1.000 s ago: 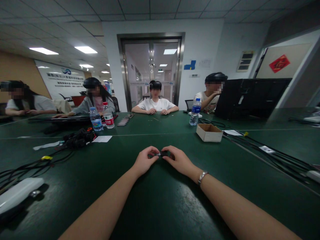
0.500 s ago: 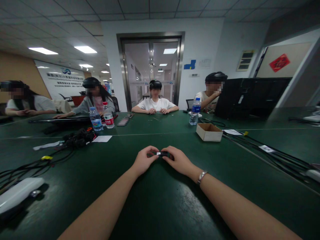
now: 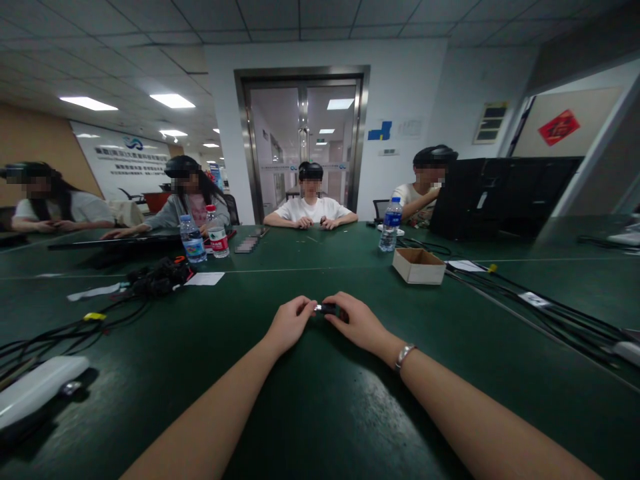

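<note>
A small black tube with a silver end (image 3: 327,309) lies level between my two hands, just above the green table (image 3: 305,387). My right hand (image 3: 357,320), with a silver bracelet at the wrist, grips its black body between thumb and fingers. At the silver end, my left hand (image 3: 293,323) has thumb and forefinger pinched together on the tip. My fingers cover both ends of the tube, so its exact kind does not show.
An open cardboard box (image 3: 419,267) stands ahead to the right, near a water bottle (image 3: 391,225). Two bottles (image 3: 193,239) and tangled black cables (image 3: 157,275) are at left. More cables (image 3: 520,293) run along the right. Several people sit across the table.
The thumb and fingers of my left hand have drawn closer together at the silver end. My right hand keeps its grip and has hardly moved.
</note>
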A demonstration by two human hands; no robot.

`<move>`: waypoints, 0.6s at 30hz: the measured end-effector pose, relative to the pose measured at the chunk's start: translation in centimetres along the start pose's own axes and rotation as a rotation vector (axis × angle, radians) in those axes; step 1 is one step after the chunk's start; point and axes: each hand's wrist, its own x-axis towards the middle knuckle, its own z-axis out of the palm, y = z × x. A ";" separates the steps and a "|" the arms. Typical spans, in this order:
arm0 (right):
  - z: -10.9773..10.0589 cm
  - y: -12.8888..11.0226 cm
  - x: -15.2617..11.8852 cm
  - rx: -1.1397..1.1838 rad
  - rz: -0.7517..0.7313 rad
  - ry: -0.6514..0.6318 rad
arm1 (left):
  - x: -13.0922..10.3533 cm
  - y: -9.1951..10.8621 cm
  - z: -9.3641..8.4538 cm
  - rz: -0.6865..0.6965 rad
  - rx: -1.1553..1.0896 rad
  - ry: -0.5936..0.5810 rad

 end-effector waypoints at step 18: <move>0.2 0.4 0.1 0.024 -0.001 0.026 | -0.3 0.5 -0.4 0.033 -0.064 -0.024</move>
